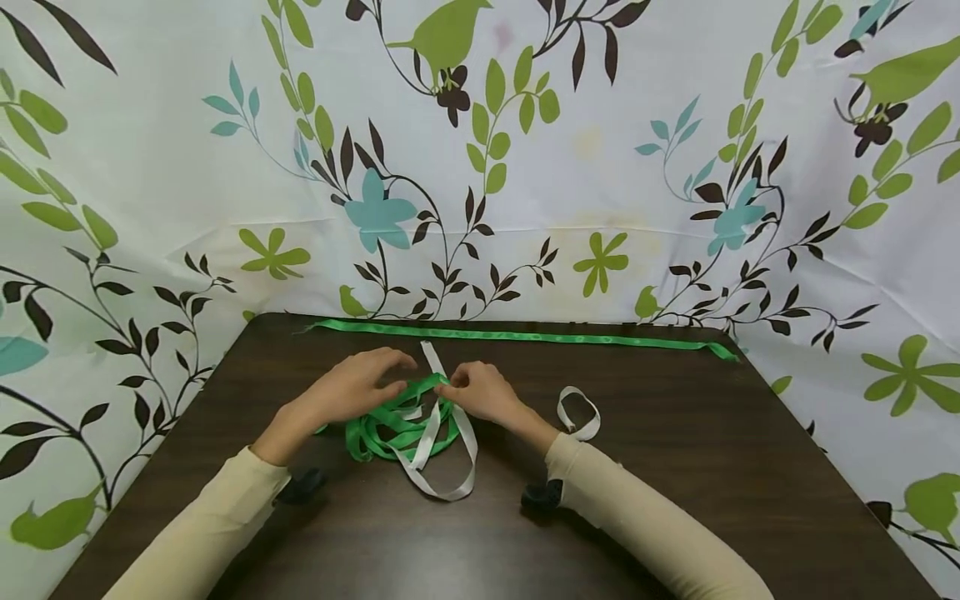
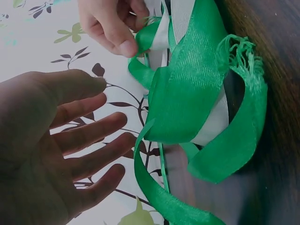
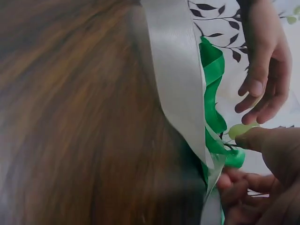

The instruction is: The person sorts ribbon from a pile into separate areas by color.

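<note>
A loose heap of green ribbon lies mid-table, with a white ribbon looped through and over it. My left hand hovers at the heap's left side, fingers spread and holding nothing; in the left wrist view its fingers point toward the green folds. On the heap's right, my right hand has its fingers curled at the ribbons, with thumb and fingers around a green fold. A frayed green end shows on the heap in the left wrist view.
A long green ribbon strip stretches along the far edge of the dark wooden table. One small white ribbon loop sits right of the right hand. Behind the table hangs a patterned cloth with leaves and birds.
</note>
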Demonstrator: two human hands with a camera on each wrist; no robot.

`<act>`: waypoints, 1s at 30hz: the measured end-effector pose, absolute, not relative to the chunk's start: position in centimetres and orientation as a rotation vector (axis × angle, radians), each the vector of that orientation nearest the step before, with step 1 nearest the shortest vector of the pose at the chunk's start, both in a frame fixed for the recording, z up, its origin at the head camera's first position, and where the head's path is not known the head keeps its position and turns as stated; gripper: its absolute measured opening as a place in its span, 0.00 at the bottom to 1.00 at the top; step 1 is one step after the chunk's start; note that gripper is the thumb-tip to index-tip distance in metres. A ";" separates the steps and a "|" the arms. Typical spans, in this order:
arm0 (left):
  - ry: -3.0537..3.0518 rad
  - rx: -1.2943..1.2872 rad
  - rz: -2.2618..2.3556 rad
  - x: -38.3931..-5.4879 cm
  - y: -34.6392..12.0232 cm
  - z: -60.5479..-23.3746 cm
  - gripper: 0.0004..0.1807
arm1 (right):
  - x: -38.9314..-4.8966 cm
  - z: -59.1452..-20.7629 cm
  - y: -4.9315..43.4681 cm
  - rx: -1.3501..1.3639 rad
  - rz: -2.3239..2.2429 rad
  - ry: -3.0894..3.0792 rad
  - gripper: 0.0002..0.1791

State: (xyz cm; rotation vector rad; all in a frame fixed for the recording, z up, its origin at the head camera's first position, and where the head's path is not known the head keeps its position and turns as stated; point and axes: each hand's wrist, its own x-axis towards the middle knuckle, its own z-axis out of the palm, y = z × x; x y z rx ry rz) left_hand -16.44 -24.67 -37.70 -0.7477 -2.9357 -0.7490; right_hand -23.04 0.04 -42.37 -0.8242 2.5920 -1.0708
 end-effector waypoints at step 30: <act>-2.982 -1.326 -1.370 -14.1 -23.4 -36.1 0.20 | -17.7 -37.0 2.8 -1.710 -0.864 2.088 0.08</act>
